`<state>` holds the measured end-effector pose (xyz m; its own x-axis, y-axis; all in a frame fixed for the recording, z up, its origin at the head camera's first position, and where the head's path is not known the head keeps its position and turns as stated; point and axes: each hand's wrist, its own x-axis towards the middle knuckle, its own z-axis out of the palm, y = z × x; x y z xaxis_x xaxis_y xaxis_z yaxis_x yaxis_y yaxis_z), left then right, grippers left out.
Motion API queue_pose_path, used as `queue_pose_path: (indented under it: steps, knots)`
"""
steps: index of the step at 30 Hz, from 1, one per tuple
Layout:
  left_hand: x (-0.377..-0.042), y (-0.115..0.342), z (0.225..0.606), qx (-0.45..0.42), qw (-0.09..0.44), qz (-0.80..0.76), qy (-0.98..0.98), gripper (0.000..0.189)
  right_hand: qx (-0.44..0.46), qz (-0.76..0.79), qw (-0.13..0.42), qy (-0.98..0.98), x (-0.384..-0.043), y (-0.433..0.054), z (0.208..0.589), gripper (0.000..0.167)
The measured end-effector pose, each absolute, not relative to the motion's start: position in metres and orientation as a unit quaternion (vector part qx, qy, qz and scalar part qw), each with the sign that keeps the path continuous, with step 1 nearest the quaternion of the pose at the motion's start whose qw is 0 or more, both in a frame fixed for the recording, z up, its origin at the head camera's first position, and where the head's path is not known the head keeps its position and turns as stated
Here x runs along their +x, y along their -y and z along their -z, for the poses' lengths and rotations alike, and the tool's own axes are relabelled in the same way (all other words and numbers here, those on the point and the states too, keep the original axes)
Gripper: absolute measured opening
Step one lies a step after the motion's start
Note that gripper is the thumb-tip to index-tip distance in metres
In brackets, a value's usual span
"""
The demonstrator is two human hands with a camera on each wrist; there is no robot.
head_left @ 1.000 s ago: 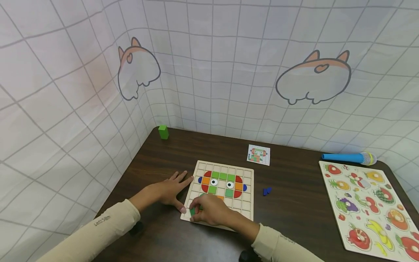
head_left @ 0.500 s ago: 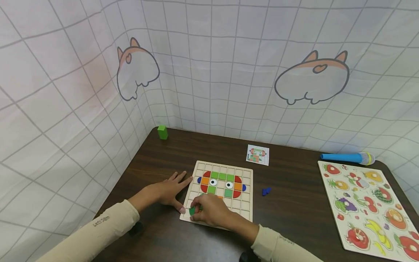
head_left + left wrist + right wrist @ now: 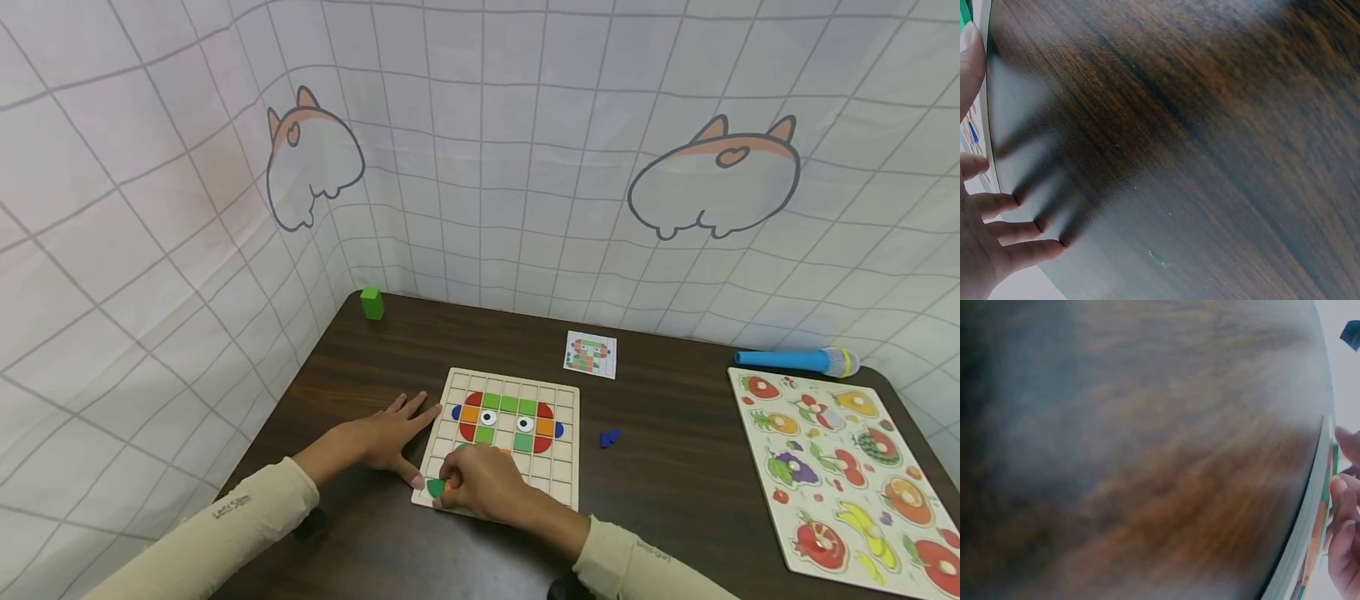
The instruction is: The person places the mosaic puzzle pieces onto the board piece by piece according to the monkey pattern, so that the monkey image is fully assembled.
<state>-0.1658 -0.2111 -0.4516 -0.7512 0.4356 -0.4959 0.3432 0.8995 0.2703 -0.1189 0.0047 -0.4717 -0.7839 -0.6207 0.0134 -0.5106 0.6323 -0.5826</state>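
Observation:
A wooden grid board (image 3: pixel 561 492) lies on the dark table, carrying flat coloured tiles that form a face with two eye tiles. At its lower left corner my right hand (image 3: pixel 487 483) pinches a green piece with a rounded edge (image 3: pixel 435 488) between thumb and fingers, low over the grid. The palm side of that hand and part of the board's lower rows are hidden. Spread flat at the board's left edge is my left hand (image 3: pixel 386 437), its thumb (image 3: pixel 969 62) on the board's rim and its other fingertips reaching down to the tabletop.
Small blue pieces (image 3: pixel 609 438) lie right of the board. Behind it is a printed pattern card (image 3: pixel 590 355). A fruit puzzle board (image 3: pixel 832 467) and a blue toy microphone (image 3: pixel 795 361) lie at the right. A green block (image 3: pixel 372 303) stands in the back left corner.
The green piece has shifted slightly left and turned, and more of it shows beside the right fingertips. The left hand has stayed in place.

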Motion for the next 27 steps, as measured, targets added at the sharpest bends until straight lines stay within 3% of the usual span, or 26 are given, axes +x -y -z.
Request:
queue_pose_path:
  steps: [27]
  knots:
    - [-0.1665, 0.2121, 0.453, 0.22, 0.284, -0.073, -0.93, 0.118, -0.312, 0.273, 0.097, -0.905, -0.1216, 0.002, 0.4698, 0.019]
